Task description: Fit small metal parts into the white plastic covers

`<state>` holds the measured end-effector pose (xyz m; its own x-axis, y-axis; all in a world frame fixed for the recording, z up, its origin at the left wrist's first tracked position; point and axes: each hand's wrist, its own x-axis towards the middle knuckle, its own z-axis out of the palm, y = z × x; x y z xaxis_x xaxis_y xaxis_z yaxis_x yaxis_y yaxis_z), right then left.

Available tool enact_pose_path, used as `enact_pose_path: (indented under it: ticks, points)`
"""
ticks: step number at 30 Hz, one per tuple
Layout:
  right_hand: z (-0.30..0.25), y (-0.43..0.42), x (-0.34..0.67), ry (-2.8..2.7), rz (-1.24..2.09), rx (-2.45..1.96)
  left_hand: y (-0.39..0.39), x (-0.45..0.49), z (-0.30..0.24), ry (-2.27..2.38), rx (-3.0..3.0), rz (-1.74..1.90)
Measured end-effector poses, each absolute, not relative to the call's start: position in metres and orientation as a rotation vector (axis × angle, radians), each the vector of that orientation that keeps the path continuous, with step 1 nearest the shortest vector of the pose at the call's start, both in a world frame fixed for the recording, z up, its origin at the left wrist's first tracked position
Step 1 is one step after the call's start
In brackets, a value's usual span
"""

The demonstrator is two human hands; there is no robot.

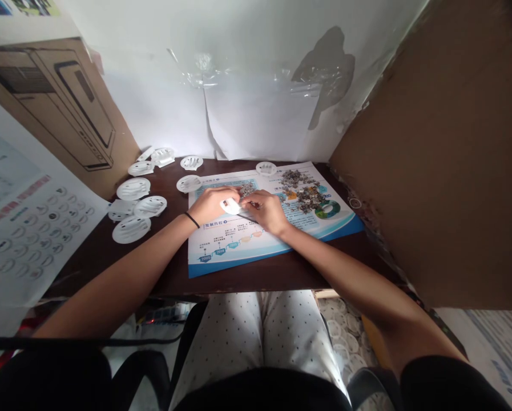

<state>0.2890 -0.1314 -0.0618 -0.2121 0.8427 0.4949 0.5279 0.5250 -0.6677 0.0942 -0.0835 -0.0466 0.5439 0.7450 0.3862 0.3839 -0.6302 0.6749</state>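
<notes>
Holding 1 white, rounded plastic piece [230, 206] in curled left hand [210, 204]; bunching right hand [266, 210] beside it, around what, cannot tell; between dark-brown tabletop's [259, 279] front and rear edges.

Your white wall [247, 34] is bright, with glints on its clear tape [200, 81]; the worktop [281, 273] and right-hand cardboard panel [461, 171] sit dim. Wide-angle distortion stretches your forearms [127, 274] toward the lower corners, and the small grey parts [299, 178] blur together.

Two hands [210, 205] [267, 211], one held white piece [230, 206], about ten loose white pieces [133, 189]
</notes>
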Motion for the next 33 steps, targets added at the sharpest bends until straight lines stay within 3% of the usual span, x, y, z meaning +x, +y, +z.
enact_pose_path:
  ticks: [8, 17, 23, 33]
  points:
    - [-0.058, -0.127, 0.294, -1.877, 0.376, -1.232, -0.084, 0.094, -0.047, 0.934, 2.222, 0.916]
    - [-0.056, -0.127, 0.307, -2.020, 0.188, -1.485, -0.074, 0.091, -0.054, 0.503, 2.784, 1.191]
    - [-0.058, -0.125, 0.309, -2.041, 0.149, -1.380, -0.081, 0.096, -0.045, 0.352, 2.996, 1.326]
    - [-0.050, -0.125, 0.319, -2.069, 0.251, -1.322, -0.075, 0.094, -0.048, 0.417, 2.810, 1.323]
